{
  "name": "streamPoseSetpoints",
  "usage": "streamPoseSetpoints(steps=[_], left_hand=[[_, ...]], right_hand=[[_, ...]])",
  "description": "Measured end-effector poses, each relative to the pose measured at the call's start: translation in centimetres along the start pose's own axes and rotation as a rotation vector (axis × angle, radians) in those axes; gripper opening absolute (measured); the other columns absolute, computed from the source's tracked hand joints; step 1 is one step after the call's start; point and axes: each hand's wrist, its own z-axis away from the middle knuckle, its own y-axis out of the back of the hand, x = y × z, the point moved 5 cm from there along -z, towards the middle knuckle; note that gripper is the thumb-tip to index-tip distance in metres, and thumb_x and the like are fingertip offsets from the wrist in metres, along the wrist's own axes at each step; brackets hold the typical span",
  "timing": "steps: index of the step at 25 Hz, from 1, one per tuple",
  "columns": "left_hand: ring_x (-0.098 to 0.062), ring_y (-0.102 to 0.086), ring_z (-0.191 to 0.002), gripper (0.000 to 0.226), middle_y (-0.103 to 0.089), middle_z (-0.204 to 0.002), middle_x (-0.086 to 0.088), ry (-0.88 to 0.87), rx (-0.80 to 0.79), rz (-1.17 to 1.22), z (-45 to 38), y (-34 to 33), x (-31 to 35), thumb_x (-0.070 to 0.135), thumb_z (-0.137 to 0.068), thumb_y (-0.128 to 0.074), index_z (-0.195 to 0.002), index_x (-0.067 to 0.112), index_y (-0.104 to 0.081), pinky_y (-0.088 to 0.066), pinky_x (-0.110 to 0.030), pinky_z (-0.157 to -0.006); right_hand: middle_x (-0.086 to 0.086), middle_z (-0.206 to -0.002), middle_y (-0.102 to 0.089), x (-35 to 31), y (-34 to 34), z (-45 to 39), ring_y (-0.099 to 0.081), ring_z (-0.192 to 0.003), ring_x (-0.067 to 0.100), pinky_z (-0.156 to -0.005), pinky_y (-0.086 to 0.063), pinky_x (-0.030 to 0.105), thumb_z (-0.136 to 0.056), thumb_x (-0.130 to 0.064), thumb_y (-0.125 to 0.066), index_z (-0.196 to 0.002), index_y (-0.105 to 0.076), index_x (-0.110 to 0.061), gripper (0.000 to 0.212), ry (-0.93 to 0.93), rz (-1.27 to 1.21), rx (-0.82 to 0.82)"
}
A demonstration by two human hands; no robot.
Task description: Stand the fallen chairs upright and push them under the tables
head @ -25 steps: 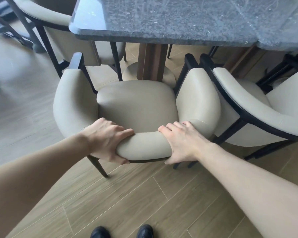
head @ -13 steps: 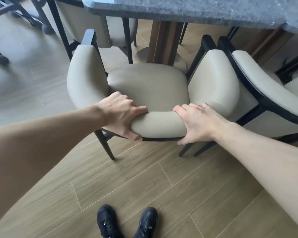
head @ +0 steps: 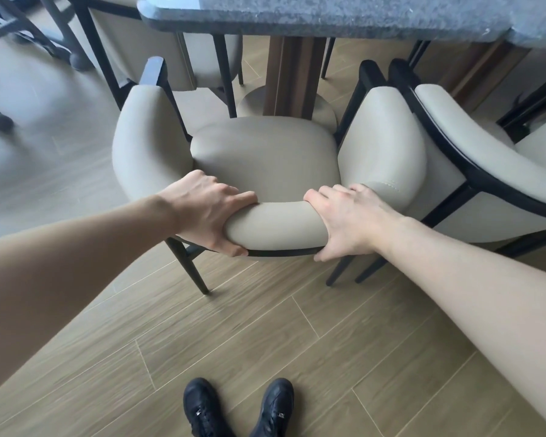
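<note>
Floor [head: 265, 335] is wood-look plank, tan near, washed out grey in the glare far left. Table [head: 328, 17] at the far edge: dark speckled stone top on a brown pedestal [head: 297, 74] with a round foot. Chair [head: 265, 152] stands upright on its dark legs, facing the table, seat just short of the table edge, pedestal foot right beyond the seat front. Left hand [head: 208, 212] grips the padded backrest top, fingers curled over the inner side, thumb under the near rim. Right hand [head: 344, 222] holds the same rail further right, fingers wrapped over the top, thumb at the lower edge. Second chair [head: 473, 171] sits immediately right, its dark frame right against the first chair's right arm; can't tell if they touch. Third chair [head: 171, 52] far left is tucked in at the table's left side, its legs near the first chair's left arm tip. More dark chair legs [head: 29, 36] far left corner. Open floor on the left of the chair and all along the near side. Black shoes [head: 237, 408] at the near edge, well apart from the rear legs.
</note>
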Motion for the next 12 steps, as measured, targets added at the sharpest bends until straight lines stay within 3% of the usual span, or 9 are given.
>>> streamPoseSetpoints(steps=[2,4,7,9,12], left_hand=[[-0.022,-0.070,-0.090,0.087,-0.069,-0.102,0.013,0.059,-0.015,0.026,0.4,0.1,0.2,0.091,-0.059,-0.037,-0.125,0.035,-0.046,-0.043,-0.031,-0.064],[-0.022,-0.068,-0.099,0.088,-0.067,-0.110,0.010,0.135,-0.036,0.083,1.3,0.0,0.6,0.088,-0.060,-0.042,-0.128,0.033,-0.047,-0.051,-0.035,-0.079],[-0.029,-0.064,-0.119,0.094,-0.066,-0.132,0.001,0.198,0.127,0.205,3.6,-0.7,1.2,0.078,-0.064,-0.063,-0.140,0.022,-0.054,-0.046,-0.042,-0.105],[-0.036,-0.054,-0.136,0.103,-0.055,-0.150,-0.007,0.208,0.252,0.140,4.8,-1.4,1.6,0.076,-0.064,-0.069,-0.147,0.018,-0.052,-0.037,-0.056,-0.114],[-0.044,-0.044,-0.142,0.102,-0.045,-0.157,-0.012,0.256,0.399,0.085,4.4,-2.4,2.2,0.081,-0.066,-0.063,-0.148,0.020,-0.052,-0.029,-0.071,-0.113]], right_hand=[[-0.002,-0.108,-0.057,-0.2,0.1,0.2,-0.057,-0.105,0.023,-0.091,-0.043,0.041,-0.054,-0.067,-0.074,-0.119,-0.044,-0.022,0.085,-0.010,-0.017,-0.003],[-0.002,-0.107,-0.057,-0.4,0.0,0.2,-0.057,-0.104,0.024,-0.090,-0.043,0.041,-0.054,-0.067,-0.074,-0.118,-0.043,-0.022,0.084,-0.019,-0.007,-0.001],[-0.002,-0.109,-0.055,-0.5,0.2,0.2,-0.057,-0.105,0.024,-0.090,-0.042,0.042,-0.055,-0.069,-0.072,-0.121,-0.041,-0.023,0.087,-0.016,-0.013,-0.001],[-0.002,-0.127,-0.051,-0.4,-0.2,0.9,-0.054,-0.116,0.023,-0.104,-0.038,0.047,-0.056,-0.073,-0.071,-0.137,-0.035,-0.026,0.101,0.007,-0.053,0.040],[-0.002,-0.157,-0.036,0.0,-0.6,1.8,-0.039,-0.142,0.026,-0.117,-0.024,0.062,-0.055,-0.080,-0.067,-0.156,-0.024,-0.027,0.122,-0.020,-0.148,0.226]])
